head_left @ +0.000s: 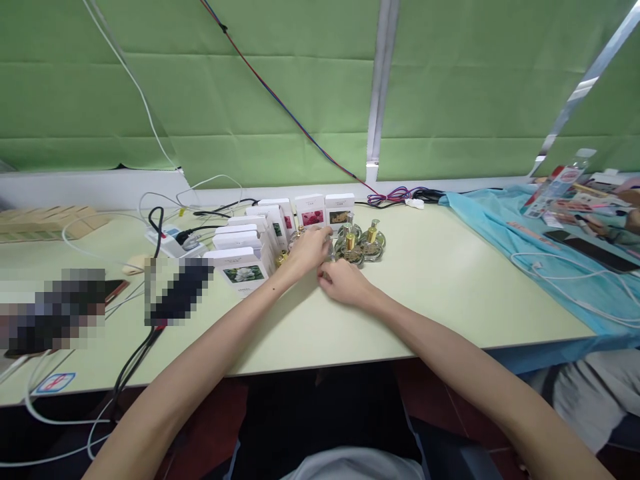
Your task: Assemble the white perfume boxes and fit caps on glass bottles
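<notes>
My left hand (310, 250) is closed on what looks like a small glass perfume bottle (330, 249), of which only a sliver shows past the fingers. Just in front of it, my right hand (345, 280) rests low at the table, its fingers curled together; whatever they grip is hidden. To the right stand several round glass perfume bottles with gold necks (373, 243). Another gold-topped bottle (283, 258) shows partly behind my left forearm. White boxes with flower pictures stand in a row at the left, the nearest box (243, 272) bearing a white flower.
A power strip (175, 242), cables and blurred dark devices (183, 293) lie left on the pale table (450, 293). On the right, a blue cloth (500, 217) carries a plastic bottle (560, 183), a phone (595, 251) and a white cable. A green curtain hangs behind.
</notes>
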### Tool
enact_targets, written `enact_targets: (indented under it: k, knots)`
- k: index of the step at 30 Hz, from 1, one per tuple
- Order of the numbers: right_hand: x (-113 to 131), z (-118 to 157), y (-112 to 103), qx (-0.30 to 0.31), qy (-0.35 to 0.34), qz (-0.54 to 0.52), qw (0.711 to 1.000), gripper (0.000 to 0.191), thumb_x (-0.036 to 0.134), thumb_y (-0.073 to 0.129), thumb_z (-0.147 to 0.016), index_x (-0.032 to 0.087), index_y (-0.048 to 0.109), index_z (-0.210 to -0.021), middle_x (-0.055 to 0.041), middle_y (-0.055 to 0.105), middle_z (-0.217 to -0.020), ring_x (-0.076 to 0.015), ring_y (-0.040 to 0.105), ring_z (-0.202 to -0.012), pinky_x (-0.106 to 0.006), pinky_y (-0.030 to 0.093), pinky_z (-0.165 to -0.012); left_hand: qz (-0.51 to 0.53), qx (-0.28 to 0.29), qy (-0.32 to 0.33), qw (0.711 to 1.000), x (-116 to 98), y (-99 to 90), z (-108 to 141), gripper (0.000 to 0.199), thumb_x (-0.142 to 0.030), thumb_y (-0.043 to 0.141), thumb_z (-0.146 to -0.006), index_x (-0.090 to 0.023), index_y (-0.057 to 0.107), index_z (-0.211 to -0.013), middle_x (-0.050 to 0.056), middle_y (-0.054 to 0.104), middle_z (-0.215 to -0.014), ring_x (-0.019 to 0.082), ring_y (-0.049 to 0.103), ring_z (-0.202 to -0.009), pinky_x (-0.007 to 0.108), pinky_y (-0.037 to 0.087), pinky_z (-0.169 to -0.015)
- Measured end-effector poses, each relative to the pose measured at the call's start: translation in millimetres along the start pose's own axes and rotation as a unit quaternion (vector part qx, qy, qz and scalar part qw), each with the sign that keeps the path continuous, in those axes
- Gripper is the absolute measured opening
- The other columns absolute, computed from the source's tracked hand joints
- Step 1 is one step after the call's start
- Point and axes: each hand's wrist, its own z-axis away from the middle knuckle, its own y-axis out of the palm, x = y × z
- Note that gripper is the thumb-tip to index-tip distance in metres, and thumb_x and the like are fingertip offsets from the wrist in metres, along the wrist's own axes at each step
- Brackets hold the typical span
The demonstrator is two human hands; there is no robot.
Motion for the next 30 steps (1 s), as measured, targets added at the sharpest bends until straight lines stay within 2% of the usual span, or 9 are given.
enact_targets:
  k: [5,10,16,23,26,30]
  knots:
    - [1,0,-2,0.007,0.006,0.008,1.000,0.026,0.018,0.049,-0.094,0.019,0.074,-0.102,-0.0095,0.079,-0.096,-0.0239,0.073,-0.093,-0.028,0.045,-0.076,0.029,-0.012,0.030,0.999,7,1.1,8,0.031,-0.021,0.045,-0.096,-0.021,0.070,-0.116,0.011,0.073,-0.119,0.028,0.067,-0.113,0.039,0.050,-0.099]
    - [2,2,-9,-0.023,0.055,0.035,0.998,0.025,0.021,0.050,-0.094,0.018,0.074,-0.093,-0.0125,0.078,-0.094,-0.0254,0.073,-0.089,-0.029,0.045,-0.072,0.059,-0.018,0.052,0.997,11,1.6,22,0.031,-0.021,0.045,-0.097,-0.021,0.069,-0.116,0.011,0.072,-0.122,0.028,0.066,-0.116,0.040,0.051,-0.101]
    - [0,3,-21,-0.063,0.120,0.029,0.990,0.028,0.026,0.047,-0.098,0.018,0.073,-0.103,-0.0122,0.078,-0.094,-0.0261,0.073,-0.090,-0.030,0.046,-0.075,0.083,-0.020,0.060,0.995,8,-2.8,43,0.030,-0.022,0.051,-0.095,-0.021,0.068,-0.119,0.010,0.069,-0.124,0.028,0.066,-0.114,0.041,0.052,-0.099]
    - [-5,2,-21,-0.065,0.128,0.033,0.989,0.028,0.026,0.051,-0.096,0.019,0.070,-0.116,-0.0115,0.078,-0.098,-0.0270,0.073,-0.096,-0.030,0.047,-0.077,0.116,-0.029,0.078,0.990,9,-2.8,59,0.024,-0.023,0.053,-0.093,-0.021,0.065,-0.114,0.009,0.069,-0.123,0.026,0.065,-0.115,0.039,0.051,-0.099]
    - [-7,2,-22,-0.058,0.127,0.041,0.989,0.032,0.024,0.049,-0.096,0.020,0.069,-0.121,-0.0118,0.078,-0.099,-0.0283,0.073,-0.099,-0.032,0.048,-0.079,0.142,-0.032,0.064,0.987,12,-0.4,64,0.031,-0.023,0.055,-0.093,-0.021,0.062,-0.123,0.008,0.069,-0.126,0.024,0.065,-0.112,0.035,0.051,-0.096]
    - [-9,4,-25,-0.052,0.117,0.048,0.991,0.037,0.020,0.047,-0.095,0.021,0.068,-0.125,-0.0115,0.078,-0.101,-0.0283,0.073,-0.100,-0.033,0.049,-0.082,0.156,-0.059,0.021,0.986,14,4.3,70,0.054,-0.027,0.060,-0.092,-0.021,0.048,-0.144,0.010,0.068,-0.128,0.024,0.067,-0.108,0.035,0.051,-0.097]
